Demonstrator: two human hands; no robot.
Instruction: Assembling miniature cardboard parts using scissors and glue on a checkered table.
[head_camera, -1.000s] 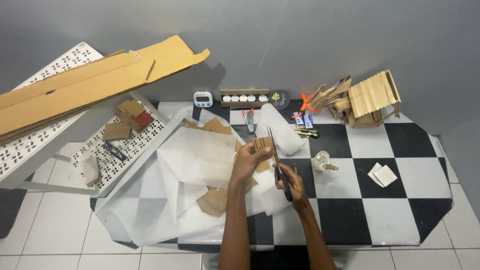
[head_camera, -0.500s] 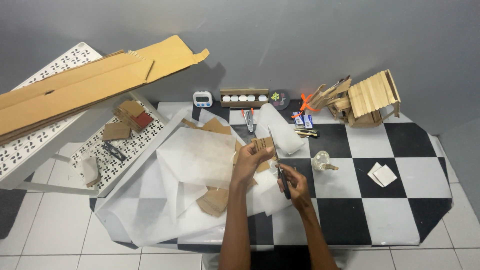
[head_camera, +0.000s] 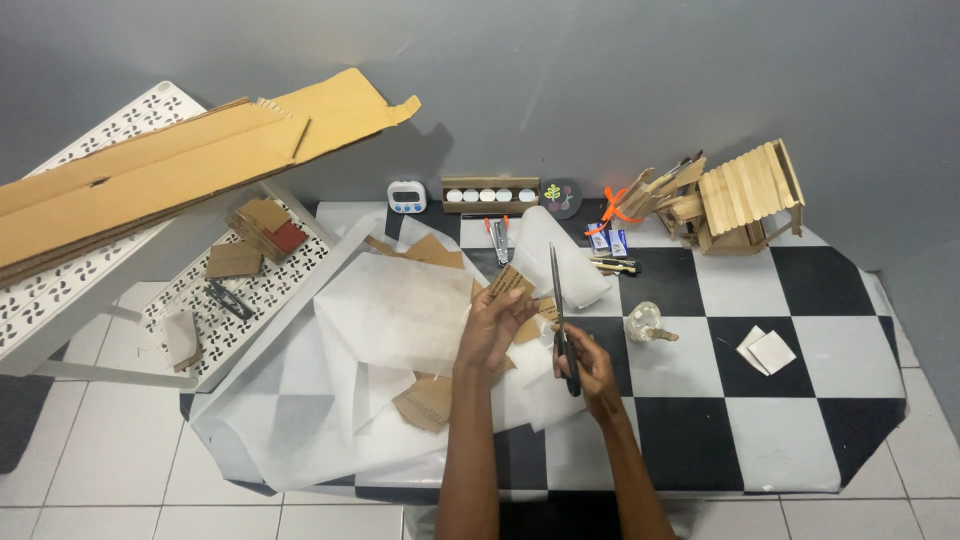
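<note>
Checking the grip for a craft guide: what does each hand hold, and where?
Left hand pinches a cardboard piece at its lower edge; right hand holds scissors by the handles.

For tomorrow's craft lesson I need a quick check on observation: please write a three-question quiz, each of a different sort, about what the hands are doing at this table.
1. True or false: the right hand holds scissors with the blades pointing away from the person.
2. Multiple choice: the left hand holds A) a glass bottle, B) a small piece of cardboard, C) a timer.
3. Fill in: the small wooden stick house stands at the table's far ____ corner.

Key: 1 true; 2 B; 3 right.
</note>
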